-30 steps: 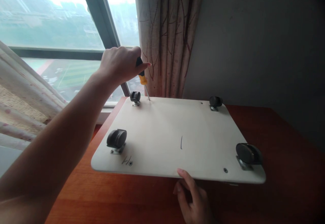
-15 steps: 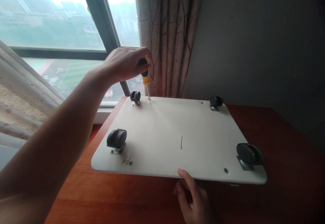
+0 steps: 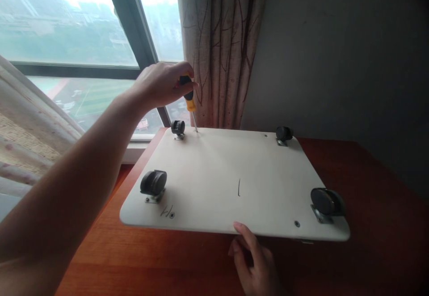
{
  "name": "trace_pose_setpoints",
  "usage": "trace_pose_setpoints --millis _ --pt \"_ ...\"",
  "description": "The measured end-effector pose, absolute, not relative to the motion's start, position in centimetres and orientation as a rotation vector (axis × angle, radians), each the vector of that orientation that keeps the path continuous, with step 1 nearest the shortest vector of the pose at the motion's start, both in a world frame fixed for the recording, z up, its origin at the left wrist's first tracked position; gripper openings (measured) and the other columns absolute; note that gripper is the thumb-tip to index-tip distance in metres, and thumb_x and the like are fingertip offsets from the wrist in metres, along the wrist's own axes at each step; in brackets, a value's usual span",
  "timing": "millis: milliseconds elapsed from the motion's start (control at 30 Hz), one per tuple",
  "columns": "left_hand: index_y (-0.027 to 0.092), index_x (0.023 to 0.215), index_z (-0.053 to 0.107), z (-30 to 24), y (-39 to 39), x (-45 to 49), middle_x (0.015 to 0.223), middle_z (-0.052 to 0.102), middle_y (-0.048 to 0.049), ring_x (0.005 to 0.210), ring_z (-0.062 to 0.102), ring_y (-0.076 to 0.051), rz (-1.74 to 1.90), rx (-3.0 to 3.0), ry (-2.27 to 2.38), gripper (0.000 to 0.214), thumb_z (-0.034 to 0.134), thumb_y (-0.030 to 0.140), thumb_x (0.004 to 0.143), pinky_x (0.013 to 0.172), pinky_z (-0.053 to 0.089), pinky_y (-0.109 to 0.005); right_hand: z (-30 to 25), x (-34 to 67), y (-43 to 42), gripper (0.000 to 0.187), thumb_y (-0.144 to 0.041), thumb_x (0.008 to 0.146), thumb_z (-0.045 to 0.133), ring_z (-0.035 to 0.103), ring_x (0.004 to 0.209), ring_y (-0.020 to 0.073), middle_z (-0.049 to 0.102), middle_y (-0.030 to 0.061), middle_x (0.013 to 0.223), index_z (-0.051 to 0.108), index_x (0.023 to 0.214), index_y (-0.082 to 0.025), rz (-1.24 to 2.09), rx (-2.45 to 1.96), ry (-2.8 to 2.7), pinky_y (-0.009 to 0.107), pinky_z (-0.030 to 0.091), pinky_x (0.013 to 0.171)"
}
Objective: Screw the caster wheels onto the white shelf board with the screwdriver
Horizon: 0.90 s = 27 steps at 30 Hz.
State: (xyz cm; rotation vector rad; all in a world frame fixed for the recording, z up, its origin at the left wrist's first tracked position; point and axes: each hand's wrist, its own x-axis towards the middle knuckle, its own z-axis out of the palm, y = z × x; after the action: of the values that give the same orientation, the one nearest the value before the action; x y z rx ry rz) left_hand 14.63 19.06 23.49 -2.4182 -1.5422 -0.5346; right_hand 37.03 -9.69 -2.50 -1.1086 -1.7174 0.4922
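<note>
My left hand [image 3: 167, 81] is closed round the black-and-yellow handle of a screwdriver [image 3: 190, 103], reaching over from the left. The screwdriver leans slightly, its metal tip down at a screw hole near the far left corner of a white board [image 3: 214, 166]. The board has rounded corners and pen marks. Black casters on metal plates stand near its corners; the far left caster [image 3: 178, 127] is closest to the tip. At the near edge, my right hand [image 3: 254, 260] has its index fingertip on the board's top face and its other fingers curled below the edge.
The board rests above a reddish wooden table [image 3: 134, 260]; what supports it is hidden. Screws sit in the near holes, one by the right front caster [image 3: 326, 203]. A patterned curtain [image 3: 221, 54] and a window [image 3: 67, 32] rise behind, with a grey wall at the right.
The screwdriver's handle has tilted slightly to the left with my left hand, its tip staying at the hole. My right hand keeps its place at the board's edge.
</note>
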Motion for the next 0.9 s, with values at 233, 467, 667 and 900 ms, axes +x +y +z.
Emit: trace_pose_setpoints --millis 233,467,667,900 --pt "0.037 0.13 0.06 23.5 19.3 14.2 0.089 0.066 0.0004 0.089 0.053 -0.025 -0.507 -2.282 -1.674 0.054 0.042 0.07 0.091 0.075 0.036 -0.04 -2.6 37.2 -9.6 0.054 -0.011 0.097 0.05 0.073 0.066 0.012 0.074 -0.0007 0.079 0.042 0.148 -0.026 0.483 -1.104 -1.738 0.018 0.06 0.069" --pt "0.04 0.126 0.062 24.0 19.7 14.1 0.094 0.071 0.0045 0.085 0.053 -0.022 -0.451 -2.404 -1.504 0.043 0.046 0.061 0.093 0.075 0.036 -0.037 -2.6 37.2 -9.6 0.056 -0.01 0.096 0.05 0.072 0.065 0.0113 0.072 -0.0023 0.078 0.041 0.148 -0.027 0.505 -1.105 -1.747 0.018 0.06 0.07" --pt "0.033 0.127 0.064 23.9 20.0 14.0 0.092 0.073 0.0045 0.086 0.057 -0.021 -0.523 -2.5 -1.409 0.041 0.052 0.054 0.095 0.082 0.041 -0.036 -2.6 37.2 -9.7 0.056 -0.01 0.097 0.049 0.072 0.065 0.0116 0.072 -0.0022 0.078 0.039 0.149 -0.028 0.521 -1.109 -1.756 0.019 0.06 0.069" --pt "0.004 0.111 0.062 23.2 21.5 12.5 0.103 0.075 0.0016 0.086 0.062 -0.005 -0.52 -2.421 -1.368 0.058 0.049 0.058 0.096 0.078 0.044 -0.016 -2.7 37.2 -9.8 0.055 -0.012 0.098 0.05 0.072 0.067 0.0127 0.072 -0.0018 0.08 0.04 0.149 -0.03 0.526 -1.113 -1.736 0.02 0.061 0.07"
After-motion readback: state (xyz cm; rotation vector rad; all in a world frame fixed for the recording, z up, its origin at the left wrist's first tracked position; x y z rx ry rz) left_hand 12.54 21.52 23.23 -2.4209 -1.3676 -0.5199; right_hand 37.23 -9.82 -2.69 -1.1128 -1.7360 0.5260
